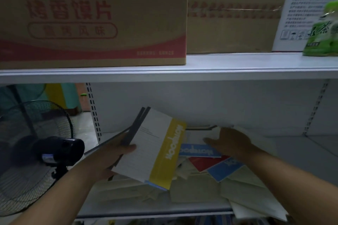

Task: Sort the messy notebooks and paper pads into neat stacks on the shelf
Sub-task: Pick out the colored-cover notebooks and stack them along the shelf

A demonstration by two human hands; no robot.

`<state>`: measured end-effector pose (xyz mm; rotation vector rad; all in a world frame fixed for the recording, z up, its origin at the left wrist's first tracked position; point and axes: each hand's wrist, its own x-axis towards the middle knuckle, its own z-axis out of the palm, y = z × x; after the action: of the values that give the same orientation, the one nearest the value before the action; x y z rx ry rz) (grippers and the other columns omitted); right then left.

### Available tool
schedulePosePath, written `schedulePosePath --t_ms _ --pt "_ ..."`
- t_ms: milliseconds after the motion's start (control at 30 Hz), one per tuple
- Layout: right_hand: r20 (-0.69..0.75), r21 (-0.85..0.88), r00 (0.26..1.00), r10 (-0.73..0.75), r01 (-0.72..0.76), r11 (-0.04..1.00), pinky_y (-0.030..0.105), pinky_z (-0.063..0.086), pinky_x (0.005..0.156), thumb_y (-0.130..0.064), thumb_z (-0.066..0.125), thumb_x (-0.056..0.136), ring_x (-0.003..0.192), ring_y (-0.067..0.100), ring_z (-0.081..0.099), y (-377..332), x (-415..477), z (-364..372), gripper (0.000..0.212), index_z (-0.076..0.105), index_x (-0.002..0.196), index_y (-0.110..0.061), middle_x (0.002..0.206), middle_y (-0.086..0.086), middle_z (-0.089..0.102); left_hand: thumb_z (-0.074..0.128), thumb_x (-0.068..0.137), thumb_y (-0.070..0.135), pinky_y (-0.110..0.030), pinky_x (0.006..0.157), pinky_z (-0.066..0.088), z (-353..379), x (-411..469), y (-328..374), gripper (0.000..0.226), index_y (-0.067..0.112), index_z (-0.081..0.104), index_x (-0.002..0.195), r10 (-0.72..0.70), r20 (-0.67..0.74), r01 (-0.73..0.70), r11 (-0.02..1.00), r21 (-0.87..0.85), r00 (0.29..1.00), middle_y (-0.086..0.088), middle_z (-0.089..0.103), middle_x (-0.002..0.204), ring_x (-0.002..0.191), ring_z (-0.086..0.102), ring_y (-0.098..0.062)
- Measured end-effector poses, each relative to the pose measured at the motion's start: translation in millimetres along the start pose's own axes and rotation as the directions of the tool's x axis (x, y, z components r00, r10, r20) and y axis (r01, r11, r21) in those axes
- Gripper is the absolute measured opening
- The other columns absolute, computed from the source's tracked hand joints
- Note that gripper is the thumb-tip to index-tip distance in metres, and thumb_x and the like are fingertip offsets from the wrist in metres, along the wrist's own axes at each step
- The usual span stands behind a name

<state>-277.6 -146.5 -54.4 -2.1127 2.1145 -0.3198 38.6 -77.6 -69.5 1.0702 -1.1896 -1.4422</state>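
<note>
Left hand [108,159] grips a tilted bundle of notebooks [155,148], yellow-banded one on top, above the shelf [301,151], while the right hand [232,142], fingers spread, presses on the messy pile [210,179] just right.

My left hand [109,159] hides its fingers beneath the yellow-banded notebook [157,148]; only the thumb shows. The small grey print on that cover is too fine to read. My right hand [231,141] covers its own fingertips, so I cannot tell whether it grips anything. The red notebook [204,163] lies mostly under the blue notebooks [199,150]. The green packet [321,33] is blurred and cut by the right edge, and the fan [27,151] by the left.
</note>
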Motion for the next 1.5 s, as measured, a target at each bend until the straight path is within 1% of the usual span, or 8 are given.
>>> schedulePosePath --t_ms 400,633,733,800,1100,1200,1300,1500 --pt "0.039 0.593 0.999 0.024 -0.043 0.804 0.025 0.045 0.074 -0.022 0.073 0.08 0.088 0.017 0.055 7 14 5 0.044 0.05 0.115 -0.009 0.109 0.007 0.058 0.05 0.093 0.004 -0.031 0.062 0.054 1 15 5 0.024 0.02 0.06 0.107 0.03 -0.153 -0.024 0.999 0.036 0.988 0.001 0.075 0.083 0.074 0.071 -0.019" --pt "0.107 0.972 0.994 0.029 -0.11 0.207 0.028 0.046 0.065 -0.014 0.072 0.078 0.081 0.016 0.062 111 6 -65 0.049 0.055 0.124 -0.022 0.097 0.0 0.065 0.054 0.093 0.004 -0.025 0.057 0.048 29 19 28 0.032 0.019 0.053 0.121 0.119 -0.228 -0.076 0.979 0.188 0.966 0.005 0.064 0.089 0.079 0.061 -0.013" --pt "0.161 0.968 0.981 -0.108 -0.136 0.209 0.026 0.055 0.063 -0.023 0.089 0.051 0.076 0.016 0.069 141 -8 -73 0.069 0.064 0.115 -0.016 0.091 0.004 0.072 0.056 0.091 0.006 -0.025 0.066 0.05 77 37 28 0.031 0.02 0.057 0.119 0.072 -0.08 -0.049 0.966 0.253 0.994 0.008 0.071 0.093 0.081 0.066 -0.011" --pt "0.163 0.944 0.981 -0.108 -0.123 0.305 0.026 0.055 0.064 -0.008 0.073 0.074 0.074 0.015 0.069 151 -16 -75 0.041 0.065 0.113 -0.014 0.087 0.001 0.074 0.059 0.091 0.009 -0.023 0.068 0.053 131 54 21 0.029 0.021 0.059 0.118 0.034 0.03 -0.041 0.963 0.265 0.999 0.003 0.072 0.102 0.083 0.068 -0.01" --pt "-0.18 0.717 0.912 0.368 -0.135 0.684 0.011 0.044 0.055 -0.024 0.066 0.087 0.082 0.015 0.056 321 -68 -92 0.049 0.051 0.132 -0.01 0.121 0.004 0.054 0.06 0.089 0.007 -0.014 0.068 0.05 369 102 -44 0.032 0.025 0.06 0.116 -0.122 0.385 0.035 0.974 0.225 0.915 0.015 0.073 0.096 0.088 0.069 -0.001" --pt "-0.174 0.86 0.8 0.574 -0.161 0.485 0.032 0.049 0.082 -0.026 0.065 0.088 0.104 0.026 0.059 381 -94 -86 0.066 0.034 0.143 -0.011 0.129 0.008 0.053 0.058 0.089 0.006 -0.021 0.072 0.052 445 111 -67 0.036 0.02 0.058 0.122 -0.171 0.429 0.077 0.97 0.229 0.887 0.007 0.073 0.102 0.092 0.07 -0.009" --pt "-0.018 0.989 0.749 0.662 -0.083 0.121 0.035 0.052 0.06 -0.004 0.06 0.089 0.077 0.025 0.063 428 -122 -81 0.068 0.022 0.145 -0.013 0.1 0.01 0.06 0.055 0.09 0.001 -0.022 0.067 0.054 518 112 -90 0.036 0.015 0.056 0.123 -0.209 0.481 0.114 0.969 0.219 0.852 -0.003 0.072 0.105 0.091 0.069 -0.018" --pt "-0.006 0.996 0.661 0.75 -0.061 0.062 0.041 0.049 0.074 0.008 0.053 0.09 0.097 0.034 0.06 518 -166 -107 0.08 0.009 0.151 -0.018 0.132 0.014 0.047 0.045 0.087 -0.003 -0.026 0.062 0.052 635 108 -122 0.042 0.021 0.058 0.119 -0.354 0.632 0.26 0.935 0.241 0.689 -0.01 0.072 0.105 0.084 0.066 -0.025"
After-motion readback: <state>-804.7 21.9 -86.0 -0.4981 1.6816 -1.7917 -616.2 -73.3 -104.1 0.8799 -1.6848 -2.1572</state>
